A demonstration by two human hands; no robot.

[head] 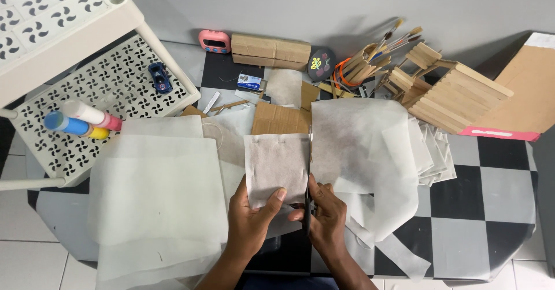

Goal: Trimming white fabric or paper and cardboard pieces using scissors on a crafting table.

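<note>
At the centre of the frame the left hand (252, 212) pinches the lower edge of a thin white sheet (276, 164), thumb on top and fingers beneath, holding it taut and flat so it will not sag. The right hand (327, 216) is closed round the handles of scissors (308, 180), whose dark blades run straight up along the sheet's right edge — the cut line sits between this piece and a larger sheet (361, 145) to the right. Holding the piece close to the blades keeps the flimsy material from folding into them.

Left of centre a stack of cut sheets (159, 192) lies squared up, and more pieces (433, 151) lie fanned at centre right, out of the way of the cutting. Everything rests on a checked table (491, 197).

In the upper left a white rack (110, 76) holds paint bottles (81, 119) and a small toy car (159, 77). Along the top edge stand a pink timer (214, 41), a cardboard box (270, 51), a holder of brushes (370, 56) and a structure of wooden sticks (448, 88) — pushed back against the wall, leaving working room in front.
</note>
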